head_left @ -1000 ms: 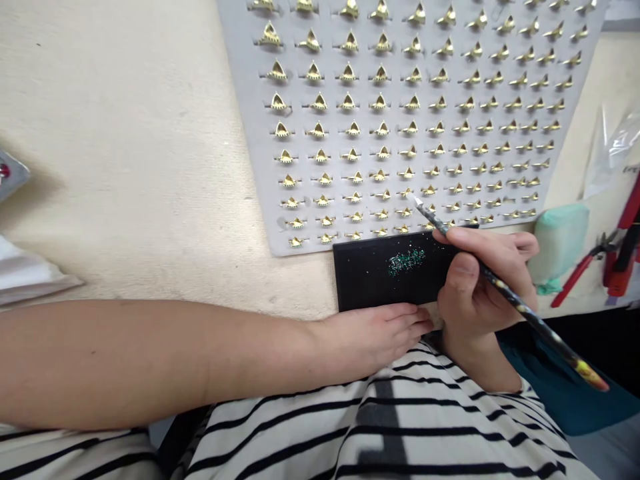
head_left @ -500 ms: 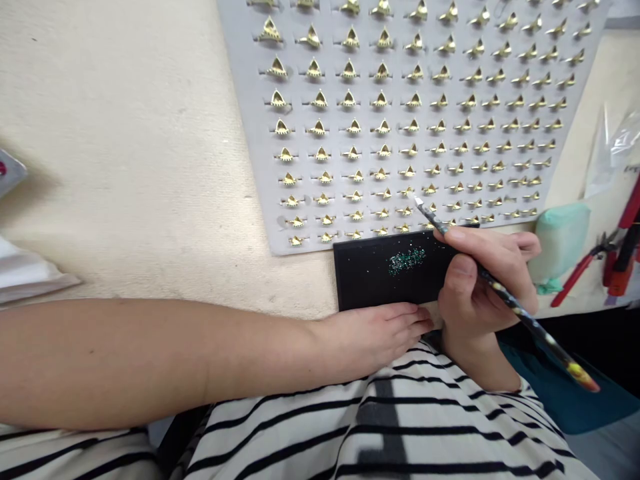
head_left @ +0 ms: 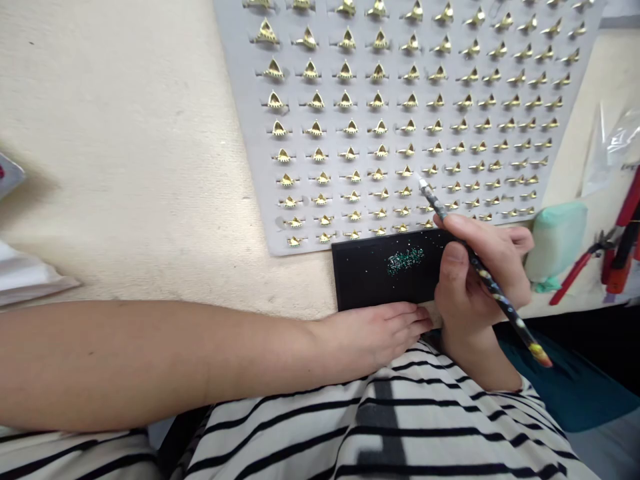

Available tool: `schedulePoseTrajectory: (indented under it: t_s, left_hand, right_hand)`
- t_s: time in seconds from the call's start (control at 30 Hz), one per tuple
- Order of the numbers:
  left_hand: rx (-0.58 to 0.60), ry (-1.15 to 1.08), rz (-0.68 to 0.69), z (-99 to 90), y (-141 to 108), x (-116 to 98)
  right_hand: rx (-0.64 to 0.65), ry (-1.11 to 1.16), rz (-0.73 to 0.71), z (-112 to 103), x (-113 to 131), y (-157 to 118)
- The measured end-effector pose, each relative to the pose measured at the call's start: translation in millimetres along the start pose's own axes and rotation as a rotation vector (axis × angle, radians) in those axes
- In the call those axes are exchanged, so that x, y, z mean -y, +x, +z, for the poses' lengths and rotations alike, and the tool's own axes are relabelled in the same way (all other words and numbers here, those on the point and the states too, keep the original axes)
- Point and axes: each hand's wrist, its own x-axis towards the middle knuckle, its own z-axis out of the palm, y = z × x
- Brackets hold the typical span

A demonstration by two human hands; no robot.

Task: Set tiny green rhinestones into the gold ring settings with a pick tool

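Observation:
Between the thumb and fingers of my right hand [head_left: 483,270] is a dark, speckled pencil-like stick [head_left: 493,290] with a white tip and a yellow-orange end. Its white tip is over the lower rows of a grey board [head_left: 250,167] that holds many gold rings [head_left: 346,100] with triangular tops. My left hand [head_left: 377,337] lies flat, fingers stretched out, along the near edge of a black tray [head_left: 360,283]. A small heap of tiny green and clear stones [head_left: 406,260] is spread on the tray. The tray touches the board's near edge.
At the right lie a pale green wrapped block [head_left: 557,243], red-handled pliers [head_left: 580,267] and a clear plastic bag [head_left: 607,153]. White paper or cloth [head_left: 30,273] rests at the left on the cream tabletop [head_left: 140,167].
My right hand has shifted slightly left, and the stick's tip has gone up the board by about one row. The stick stands steeper. My left hand has stayed put.

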Motion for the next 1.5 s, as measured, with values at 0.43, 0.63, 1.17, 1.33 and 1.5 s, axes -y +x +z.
schedulePoseTrajectory:
  t_s: [0.43, 0.63, 1.17, 1.33, 1.5]
  left_hand:
    - [-0.158, -0.14, -0.067, 4.0, -0.3, -2.9]
    - [-0.116, -0.152, -0.045, 4.1, 0.0, -1.9]
    - [-0.076, -0.31, -0.063, 3.2, -0.7, -0.8]
    - [-0.081, -0.243, -0.032, 3.2, -0.7, -0.9]
    - [-0.148, -0.277, -0.044, 4.2, -0.7, -0.5]
  right_hand:
    - [0.019, -0.044, 0.023, -1.2, 6.2, 1.5]
    - [0.04, -0.038, -0.008, -1.9, 4.5, 1.4]
    - [0.005, -0.054, 0.054, -0.2, 1.7, -1.6]
    - [-0.017, -0.046, 0.059, 0.6, 1.8, -1.5]
    - [-0.095, 0.029, 0.044, 2.1, -0.5, 0.1]
